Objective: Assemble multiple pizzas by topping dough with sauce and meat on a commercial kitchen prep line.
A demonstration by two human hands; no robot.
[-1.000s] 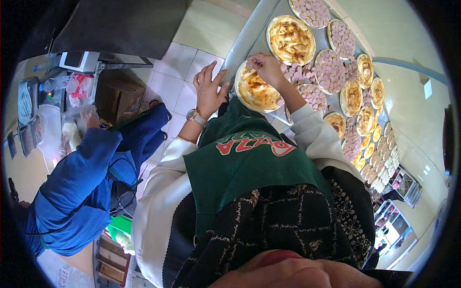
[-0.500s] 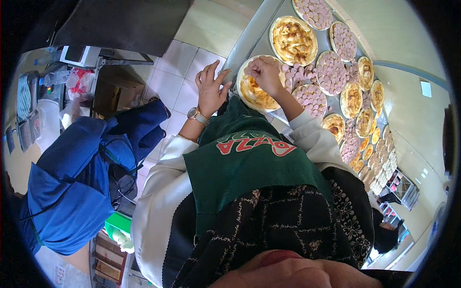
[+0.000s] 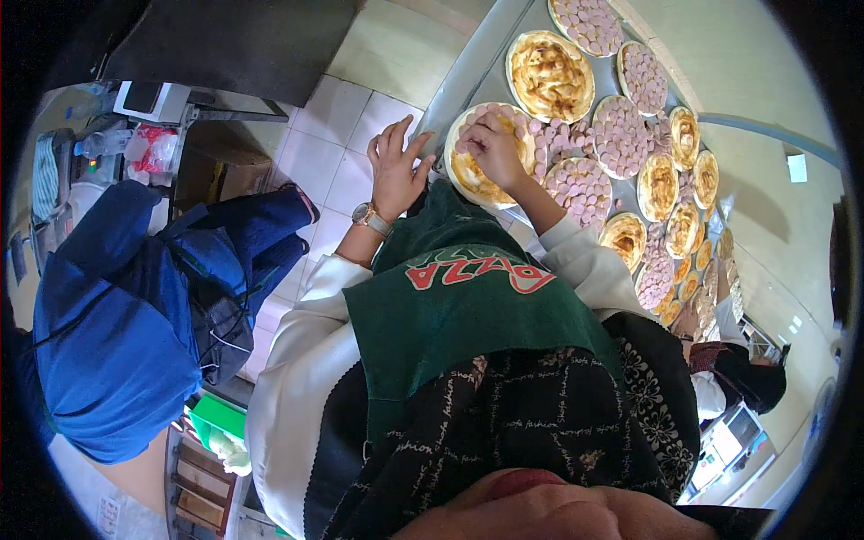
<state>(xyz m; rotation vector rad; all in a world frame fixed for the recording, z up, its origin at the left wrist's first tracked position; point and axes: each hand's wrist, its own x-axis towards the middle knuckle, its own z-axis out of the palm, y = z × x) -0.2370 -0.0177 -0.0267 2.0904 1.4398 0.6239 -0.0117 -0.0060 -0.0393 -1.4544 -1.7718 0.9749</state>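
Lying beneath the right hand (image 3: pixel 493 146), the round, sauced pizza (image 3: pixel 477 184) has no long axis and rests at the table's (image 3: pixel 489 83) near end. Bunched right fingers hide whether they grip anything; the left hand (image 3: pixel 396 171), spread and empty, is farther, beside the rim.

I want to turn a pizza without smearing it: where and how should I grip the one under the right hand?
Grip this pizza by its pale left rim, probably coming from the left, where the left hand is, and support it from below: it lies flat, brown-and-white topping spreads across it, and pink slices and neighbouring pizzas crowd its right side.
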